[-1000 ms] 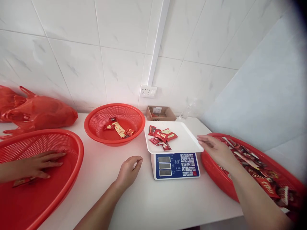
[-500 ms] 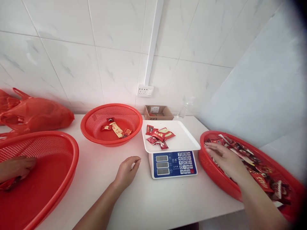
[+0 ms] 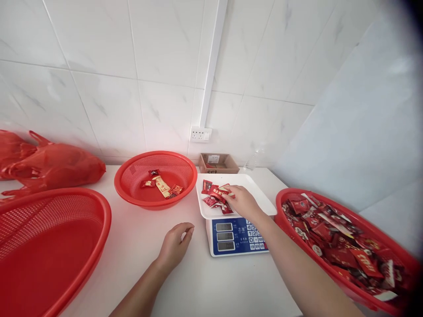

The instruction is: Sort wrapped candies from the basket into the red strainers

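My right hand point(image 3: 243, 201) reaches over the white tray point(image 3: 257, 193) of a digital scale point(image 3: 236, 235). Its fingertips are bent down onto the red candy packets point(image 3: 213, 196) piled there and pinch one packet. My left hand point(image 3: 175, 244) rests on the white table point(image 3: 205, 281) left of the scale, its fingers loosely curled with nothing in them. A red basket point(image 3: 343, 281) heaped with several candy packets point(image 3: 330, 233) sits to the right of my right forearm.
A round red basket point(image 3: 132, 193) behind my left hand holds a few candy packets point(image 3: 161, 185). A large red basket point(image 3: 95, 237) lies at the left. Red plastic bags point(image 3: 53, 165), a small cardboard box point(image 3: 218, 162) and a wall socket point(image 3: 200, 134) line the tiled wall.
My right hand left the full basket on the right and moved left onto the scale tray. Another person's hand in the large left basket has gone from view. My left hand stayed.
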Demonstrator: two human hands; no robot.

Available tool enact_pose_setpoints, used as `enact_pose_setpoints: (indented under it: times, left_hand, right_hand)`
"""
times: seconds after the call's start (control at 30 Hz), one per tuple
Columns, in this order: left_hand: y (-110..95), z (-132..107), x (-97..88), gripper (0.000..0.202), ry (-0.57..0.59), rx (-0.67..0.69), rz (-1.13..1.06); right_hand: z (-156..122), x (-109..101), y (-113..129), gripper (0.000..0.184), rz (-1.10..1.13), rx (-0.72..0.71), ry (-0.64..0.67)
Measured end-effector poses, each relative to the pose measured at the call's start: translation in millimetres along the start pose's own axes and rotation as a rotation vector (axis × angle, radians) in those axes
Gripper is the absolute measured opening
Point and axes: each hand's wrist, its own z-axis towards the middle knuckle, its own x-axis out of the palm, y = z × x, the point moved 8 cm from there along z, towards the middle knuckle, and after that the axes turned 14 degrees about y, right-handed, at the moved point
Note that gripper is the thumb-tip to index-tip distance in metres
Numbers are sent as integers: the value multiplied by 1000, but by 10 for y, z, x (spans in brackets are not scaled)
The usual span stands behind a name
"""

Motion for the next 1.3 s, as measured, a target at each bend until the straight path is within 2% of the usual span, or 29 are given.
enact_pose_setpoints:
  times: [0.17, 0.23, 0.3, 0.4, 0.53, 0.63, 0.67, 0.7, 0.77, 0.83, 0.9, 0.97, 1.07, 1.13, 1.2, 1.3]
  left_hand:
    - [-18, -4, -8, 21, -2, 5, 0]
    - [-23, -5, -13, 21, 0, 5, -4]
    - [-25, -8, -13, 20, 5, 1, -6]
    - [-32, -15, -14, 21, 8, -1, 1]
    - [-61, -19, -13, 21, 10, 16, 11]
    - [-81, -21, 3, 20, 17, 33, 16]
    - [-83, -22, 9, 20, 20, 35, 20]
    - [-82, -22, 16, 20, 23, 36, 25]
    - [-72, -23, 23, 20, 27, 33, 34]
    - [-59, -21, 20, 21, 25, 28, 41]
    - [-53, -21, 8, 22, 17, 24, 46]
    - [-61, -22, -15, 21, 3, 20, 53]
    - [-110, -26, -88, 21, -27, 17, 66]
    - [-184, -35, -202, 21, -79, 30, 104]
    - [-287, -57, -375, 21, -151, 48, 197]
    - [-430, -126, -684, 24, -221, 44, 420]
  right_hand:
    - [106, 111, -3, 28, 65, 42, 12]
    - [74, 34, -2, 24, 175, 33, -37]
    - [-27, -148, -37, 21, 268, 31, -136]
    - [-327, -523, -242, 24, 269, 122, -305]
    - [-944, -925, -832, 30, 140, 454, -436]
    - [-1386, -1020, -1296, 33, 14, 711, -406]
    - [-1486, -1023, -1385, 34, -45, 744, -389]
    - [-1561, -1021, -1424, 36, -108, 743, -390]
    - [-1662, -983, -1348, 39, -197, 657, -467]
    - [-1742, -845, -1141, 39, -159, 534, -583]
    - [-1759, -546, -888, 35, 1, 418, -591]
    - [-1681, -103, -554, 26, 144, 288, -427]
    - [-1550, 632, 73, 23, 323, 15, -33]
    - [-1526, 1013, 380, 22, 419, -79, 200]
    - [-1516, 1214, 529, 21, 467, -103, 314]
    - [-1501, 1298, 496, 21, 542, -64, 311]
